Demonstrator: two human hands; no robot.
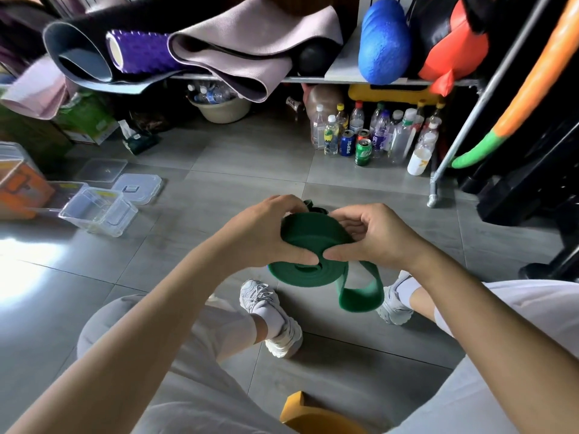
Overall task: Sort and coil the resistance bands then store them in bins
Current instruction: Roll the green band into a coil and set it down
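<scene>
both hands, left hand and right hand, grip a mostly wound green resistance band above the floor, a loose tail hanging (likely the last turns). the clear plastic bin waits empty; a yellow band remains unsorted.

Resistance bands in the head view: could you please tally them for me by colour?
Green band, partly coiled, gripped by the left hand and the right hand: 1
Yellow band, partly cut off at the bottom edge: 1
Total: 2
</scene>
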